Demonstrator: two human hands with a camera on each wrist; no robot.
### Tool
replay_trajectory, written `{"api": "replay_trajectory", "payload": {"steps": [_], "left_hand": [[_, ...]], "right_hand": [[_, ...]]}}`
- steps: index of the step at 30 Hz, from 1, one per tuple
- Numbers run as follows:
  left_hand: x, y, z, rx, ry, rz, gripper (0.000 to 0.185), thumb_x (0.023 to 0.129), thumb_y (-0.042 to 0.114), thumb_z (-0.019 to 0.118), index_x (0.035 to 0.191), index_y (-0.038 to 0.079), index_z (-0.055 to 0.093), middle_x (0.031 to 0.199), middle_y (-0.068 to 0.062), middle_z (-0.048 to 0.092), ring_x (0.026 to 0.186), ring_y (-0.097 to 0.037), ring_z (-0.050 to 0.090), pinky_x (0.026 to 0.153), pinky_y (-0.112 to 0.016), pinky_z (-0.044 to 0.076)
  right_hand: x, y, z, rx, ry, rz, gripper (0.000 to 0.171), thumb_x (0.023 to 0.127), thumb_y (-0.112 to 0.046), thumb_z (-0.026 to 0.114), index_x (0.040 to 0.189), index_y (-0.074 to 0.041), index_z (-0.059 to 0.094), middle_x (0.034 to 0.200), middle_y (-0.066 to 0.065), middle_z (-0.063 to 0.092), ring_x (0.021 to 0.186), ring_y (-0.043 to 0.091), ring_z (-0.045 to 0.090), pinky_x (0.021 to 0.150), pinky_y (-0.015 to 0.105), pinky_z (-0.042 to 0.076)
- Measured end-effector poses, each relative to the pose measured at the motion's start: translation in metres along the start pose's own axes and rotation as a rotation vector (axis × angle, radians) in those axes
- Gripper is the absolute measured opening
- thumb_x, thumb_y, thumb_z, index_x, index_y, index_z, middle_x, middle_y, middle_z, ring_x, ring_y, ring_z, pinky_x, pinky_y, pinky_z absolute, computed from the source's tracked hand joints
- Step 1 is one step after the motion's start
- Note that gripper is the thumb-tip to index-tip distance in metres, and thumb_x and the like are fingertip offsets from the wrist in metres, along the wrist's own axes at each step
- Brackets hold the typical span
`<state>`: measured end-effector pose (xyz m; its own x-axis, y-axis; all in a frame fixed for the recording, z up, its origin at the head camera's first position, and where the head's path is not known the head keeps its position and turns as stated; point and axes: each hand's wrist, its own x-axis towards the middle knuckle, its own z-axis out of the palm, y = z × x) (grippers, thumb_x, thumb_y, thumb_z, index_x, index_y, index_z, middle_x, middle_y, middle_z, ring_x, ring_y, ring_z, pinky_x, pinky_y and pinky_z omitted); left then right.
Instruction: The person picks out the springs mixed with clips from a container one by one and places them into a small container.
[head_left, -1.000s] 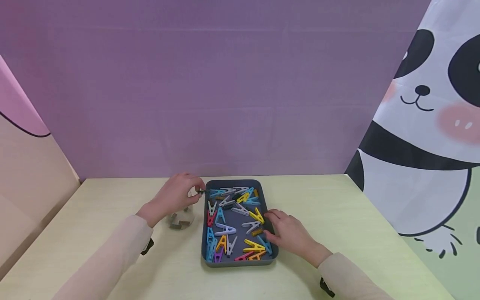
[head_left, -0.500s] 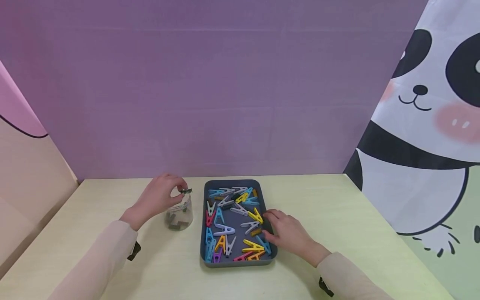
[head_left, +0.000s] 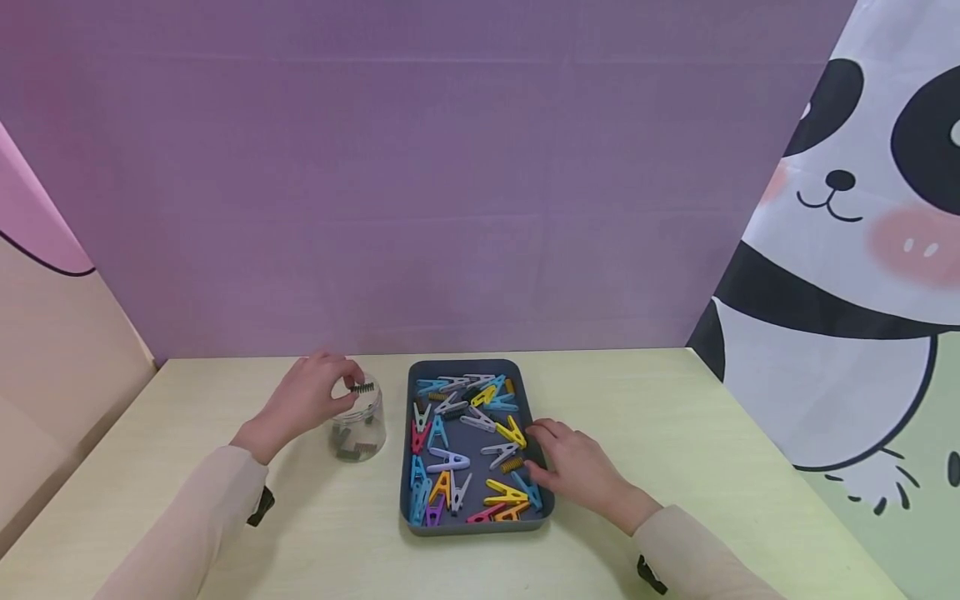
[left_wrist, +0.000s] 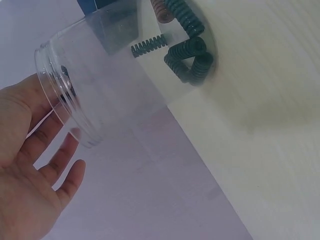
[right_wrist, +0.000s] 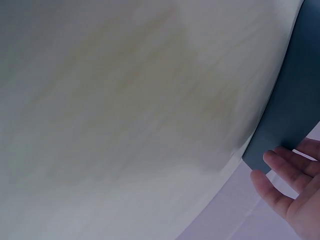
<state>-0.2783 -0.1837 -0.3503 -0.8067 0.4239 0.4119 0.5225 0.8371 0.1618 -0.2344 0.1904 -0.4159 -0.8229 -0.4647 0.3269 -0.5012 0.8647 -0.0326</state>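
My left hand [head_left: 311,398] pinches a small dark spring [head_left: 362,387] right at the mouth of a clear jar [head_left: 369,421] that stands on the table left of the tray. In the left wrist view the jar [left_wrist: 100,75] has several dark springs [left_wrist: 192,57] on its bottom, and my left hand's [left_wrist: 30,200] other fingers hang loose beside the rim. The dark grey tray [head_left: 468,363] holds several coloured clothespins [head_left: 512,431] and loose springs [head_left: 513,463]. My right hand [head_left: 577,471] rests with relaxed fingers [right_wrist: 285,175] on the tray's [right_wrist: 295,100] right edge and holds nothing.
The pale wooden table [head_left: 675,417] runs back to a purple backdrop [head_left: 450,208]. A panda-print cloth [head_left: 847,275] hangs at the right and a beige and pink panel [head_left: 52,350] at the left.
My left hand has carried the spring from the tray's far left corner leftward to the jar's mouth and lowered it a little. The right hand has stayed put.
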Motion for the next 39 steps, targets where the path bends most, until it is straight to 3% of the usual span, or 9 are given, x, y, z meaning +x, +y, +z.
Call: {"api": "replay_trajectory", "payload": {"steps": [15, 39], "left_hand": [[-0.0010, -0.0019, 0.0039, 0.021, -0.036, -0.006, 0.016, 0.072, 0.013, 0.073, 0.087, 0.014, 0.068, 0.079, 0.007, 0.065, 0.090, -0.023, 0.051, 0.079, -0.044, 0.039], [-0.0008, 0.0008, 0.0059, 0.029, -0.017, -0.008, 0.015, 0.076, 0.017, 0.071, 0.090, 0.016, 0.067, 0.087, 0.002, 0.066, 0.092, -0.024, 0.050, 0.079, -0.043, 0.039]], "right_hand": [[0.0000, 0.0006, 0.0006, -0.004, 0.011, -0.013, 0.047, 0.079, -0.037, 0.066, 0.113, -0.006, 0.059, 0.115, 0.007, 0.060, 0.100, 0.021, 0.060, 0.079, 0.037, 0.052], [0.0009, 0.0006, 0.0004, -0.007, 0.008, -0.016, 0.047, 0.079, -0.036, 0.067, 0.113, -0.005, 0.059, 0.114, 0.008, 0.060, 0.097, 0.022, 0.061, 0.079, 0.036, 0.052]]}}
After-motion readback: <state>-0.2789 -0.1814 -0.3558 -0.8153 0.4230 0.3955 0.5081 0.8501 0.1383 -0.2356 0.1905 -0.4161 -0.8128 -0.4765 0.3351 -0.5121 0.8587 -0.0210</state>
